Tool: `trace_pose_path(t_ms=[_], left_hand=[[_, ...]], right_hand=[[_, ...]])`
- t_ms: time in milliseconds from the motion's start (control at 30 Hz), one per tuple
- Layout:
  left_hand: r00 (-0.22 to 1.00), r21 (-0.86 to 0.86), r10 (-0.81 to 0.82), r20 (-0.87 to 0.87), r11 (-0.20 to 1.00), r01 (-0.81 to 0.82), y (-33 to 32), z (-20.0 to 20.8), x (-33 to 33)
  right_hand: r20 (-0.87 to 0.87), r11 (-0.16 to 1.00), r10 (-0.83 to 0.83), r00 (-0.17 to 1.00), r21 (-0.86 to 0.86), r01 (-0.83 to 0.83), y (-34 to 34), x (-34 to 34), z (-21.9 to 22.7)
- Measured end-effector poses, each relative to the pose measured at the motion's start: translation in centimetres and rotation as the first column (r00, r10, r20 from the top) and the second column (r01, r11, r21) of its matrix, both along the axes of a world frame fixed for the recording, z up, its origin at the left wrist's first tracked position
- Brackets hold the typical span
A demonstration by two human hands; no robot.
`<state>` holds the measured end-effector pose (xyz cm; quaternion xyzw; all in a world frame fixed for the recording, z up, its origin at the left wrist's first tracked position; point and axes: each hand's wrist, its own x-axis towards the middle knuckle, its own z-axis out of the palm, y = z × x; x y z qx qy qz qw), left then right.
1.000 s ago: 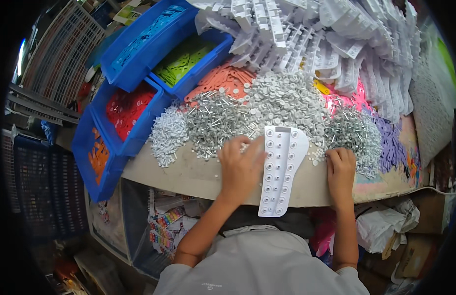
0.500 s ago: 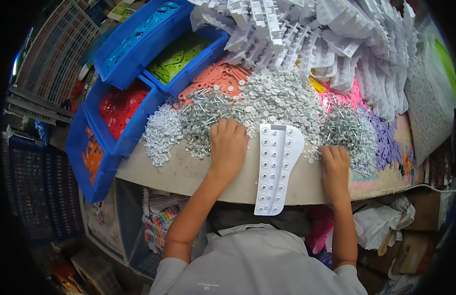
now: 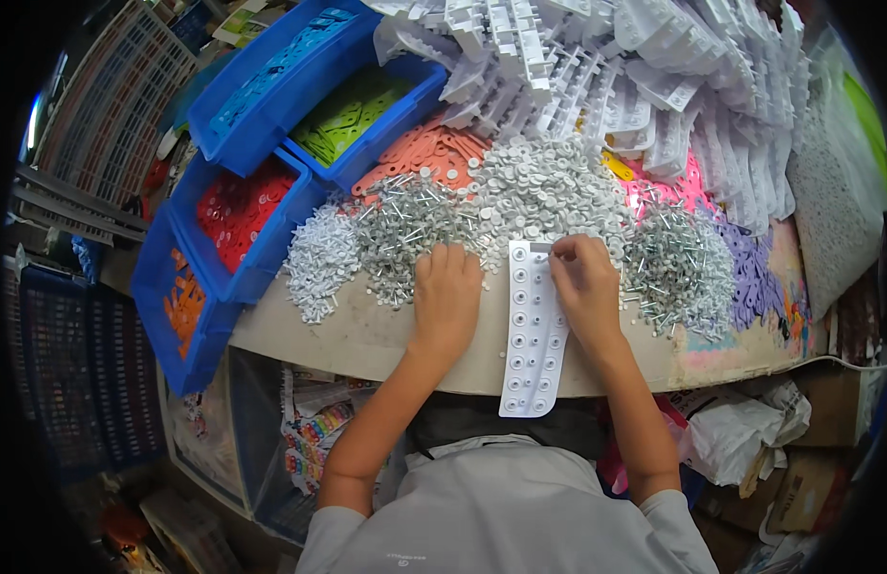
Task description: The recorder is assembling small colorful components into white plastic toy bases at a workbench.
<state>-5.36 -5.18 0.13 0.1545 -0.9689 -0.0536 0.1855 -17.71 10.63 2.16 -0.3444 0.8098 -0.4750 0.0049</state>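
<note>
The right hand is bent over the far right part of the plate, thumb and fingers drawn close together, fingertips at its far end; whether they pinch a small piece cannot be told. The left hand is at the near edge of the left rivets, fingers curled down and side by side; its fingertips are hidden, so I cannot tell what it holds. The plate, white with rows of ringed studs, lies between the hands, its near end jutting past the edge of the table. Just beyond it are white caps, with the right rivets to their right and white pins on the left. On the left, four blue bins hold loose flat pieces: the nearest bin orange, the red bin red, the green bin green, and the farthest bin light blue. Coral strips lie right of the green bin, purple pieces far right. Beyond the caps rise stacked white mouldings; on the right a clear bag is full of small pale pieces
</note>
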Motion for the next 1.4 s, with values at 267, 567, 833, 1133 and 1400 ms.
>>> trace_pose_path(t_ms=[267, 567, 833, 1133, 1400], left_hand=[[0.998, 0.144, -0.020, -0.059, 0.989, 0.028, -0.7, 0.2, 0.3], [0.994, 0.141, -0.011, -0.112, 0.990, 0.027, -0.5, 1.6, 1.1], [0.933, 0.489, -0.168, -0.318, 0.814, 0.313, 0.8, 4.2, -0.1], [0.891, 0.478, -0.238, -0.386, 0.775, 0.414, 1.5, 1.4, -3.5], [0.880, 0.364, -0.274, -0.389, 0.831, 0.420, 1.8, 0.8, -4.2]], right_hand=[[-0.025, 0.996, 0.000, 1.000, 0.092, 0.002, -0.7, -0.2, -0.4], [-0.369, 0.958, -0.106, 0.923, 0.212, 0.195, 4.4, -0.2, 2.7], [-0.413, 0.843, -0.100, 0.905, 0.448, 0.298, 10.6, -0.5, 0.7], [-0.189, 0.918, -0.138, 0.972, 0.344, 0.198, 9.1, 1.1, 1.5], [0.042, 0.999, -0.040, 0.998, 0.029, 0.039, 5.1, 4.9, 1.4]])
